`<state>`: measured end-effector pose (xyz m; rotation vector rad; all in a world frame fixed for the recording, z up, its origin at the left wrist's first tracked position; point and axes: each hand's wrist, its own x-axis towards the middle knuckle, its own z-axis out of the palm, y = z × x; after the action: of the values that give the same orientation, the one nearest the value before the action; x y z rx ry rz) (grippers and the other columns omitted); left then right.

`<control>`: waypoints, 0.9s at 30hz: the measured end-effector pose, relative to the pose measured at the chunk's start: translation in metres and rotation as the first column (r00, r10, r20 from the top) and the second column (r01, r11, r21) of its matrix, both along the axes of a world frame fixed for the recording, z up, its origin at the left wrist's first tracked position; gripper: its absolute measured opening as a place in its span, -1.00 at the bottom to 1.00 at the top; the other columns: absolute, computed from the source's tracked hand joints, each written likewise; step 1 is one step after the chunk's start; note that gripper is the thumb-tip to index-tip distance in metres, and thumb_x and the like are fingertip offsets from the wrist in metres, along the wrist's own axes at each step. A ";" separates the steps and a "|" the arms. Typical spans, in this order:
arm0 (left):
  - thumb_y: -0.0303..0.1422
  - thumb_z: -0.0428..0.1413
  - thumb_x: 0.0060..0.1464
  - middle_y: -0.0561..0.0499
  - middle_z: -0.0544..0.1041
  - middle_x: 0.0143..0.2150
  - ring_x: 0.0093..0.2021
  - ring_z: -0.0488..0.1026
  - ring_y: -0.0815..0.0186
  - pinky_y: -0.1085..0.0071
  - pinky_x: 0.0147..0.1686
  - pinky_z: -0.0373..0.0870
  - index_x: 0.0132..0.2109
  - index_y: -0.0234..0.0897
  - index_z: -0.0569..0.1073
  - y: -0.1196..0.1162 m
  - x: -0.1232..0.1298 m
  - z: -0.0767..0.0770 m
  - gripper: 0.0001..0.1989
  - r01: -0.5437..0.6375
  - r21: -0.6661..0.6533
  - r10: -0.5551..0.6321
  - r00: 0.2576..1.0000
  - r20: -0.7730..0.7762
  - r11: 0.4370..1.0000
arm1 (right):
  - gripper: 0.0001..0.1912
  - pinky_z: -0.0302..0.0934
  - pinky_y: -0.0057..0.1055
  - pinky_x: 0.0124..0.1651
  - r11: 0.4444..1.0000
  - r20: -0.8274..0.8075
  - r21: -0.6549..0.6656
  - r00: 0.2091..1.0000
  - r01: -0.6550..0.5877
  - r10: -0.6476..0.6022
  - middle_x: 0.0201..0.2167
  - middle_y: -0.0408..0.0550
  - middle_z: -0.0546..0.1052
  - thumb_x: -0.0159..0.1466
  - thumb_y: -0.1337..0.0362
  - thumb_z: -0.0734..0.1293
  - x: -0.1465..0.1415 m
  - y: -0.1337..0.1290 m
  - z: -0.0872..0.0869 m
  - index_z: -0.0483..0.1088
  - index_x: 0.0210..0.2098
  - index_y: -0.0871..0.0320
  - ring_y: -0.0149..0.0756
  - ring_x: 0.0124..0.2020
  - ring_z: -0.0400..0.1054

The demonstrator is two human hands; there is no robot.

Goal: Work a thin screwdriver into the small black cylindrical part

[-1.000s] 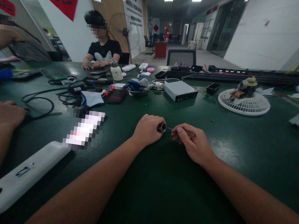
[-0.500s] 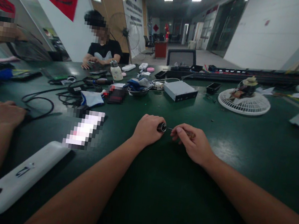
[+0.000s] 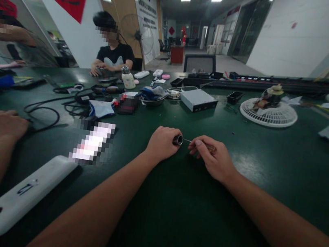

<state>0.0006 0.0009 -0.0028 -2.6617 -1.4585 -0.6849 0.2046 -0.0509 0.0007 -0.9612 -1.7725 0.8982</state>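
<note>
My left hand [image 3: 161,144] is closed around a small black cylinder with a metal rim [image 3: 177,140], which sticks out past my fingers. My right hand [image 3: 210,157] pinches a thin metal pin [image 3: 187,140] between thumb and forefinger, with a small brownish part [image 3: 210,147] at its held end. The pin's tip reaches toward the cylinder's open end, and I cannot tell whether they touch. Both hands hover just above the dark green table mat [image 3: 200,215].
A co-worker's hand [image 3: 6,125] rests on a black tool at the left, beside a white bar-shaped device [image 3: 22,195] and a pixelated object [image 3: 93,142]. Black cables [image 3: 42,111], a silver metal box [image 3: 198,100] and a white fan grille [image 3: 267,113] lie farther ahead.
My hands have hardly moved, with the pin still at the cylinder's end. The arm of the person at the far upper left has shifted upward.
</note>
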 end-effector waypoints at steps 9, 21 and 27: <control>-0.43 0.15 0.06 0.01 0.60 -0.27 -0.22 0.51 0.19 0.23 -0.16 0.30 -0.24 -0.19 0.52 0.001 -0.001 0.000 -0.90 0.003 -0.005 -0.003 1.000 -0.005 1.000 | -0.71 0.36 -0.34 -0.28 0.999 0.114 -0.004 0.993 -0.037 0.038 -0.30 -0.03 0.61 0.45 0.14 0.23 -0.001 -0.002 0.002 0.52 -0.21 0.15 -0.25 -0.32 0.52; -0.34 0.16 0.15 0.01 0.62 -0.21 -0.20 0.52 0.16 0.20 -0.15 0.31 -0.19 -0.18 0.50 0.000 0.000 0.000 -0.93 -0.032 0.007 0.032 0.999 0.015 0.999 | -0.72 0.37 -0.31 -0.36 0.965 -0.035 0.022 0.965 0.261 -0.260 -0.32 -0.03 0.62 0.44 0.07 0.24 0.003 0.005 -0.001 0.46 -0.08 0.12 -0.23 -0.39 0.55; -0.18 0.19 0.18 -0.02 0.62 -0.22 -0.23 0.51 0.15 0.20 -0.16 0.32 -0.16 -0.20 0.50 -0.001 0.001 -0.001 -0.80 -0.069 0.015 0.069 0.997 0.022 0.997 | -0.92 0.30 -0.21 -0.23 0.963 0.409 0.092 0.872 0.255 -0.270 -0.30 -0.05 0.60 0.28 0.35 0.36 0.005 0.016 -0.010 0.48 -0.24 0.06 -0.15 -0.29 0.48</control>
<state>0.0019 0.0003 -0.0033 -2.5864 -1.5353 -0.7190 0.2096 -0.0349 -0.0095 -1.4151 -1.9366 0.5070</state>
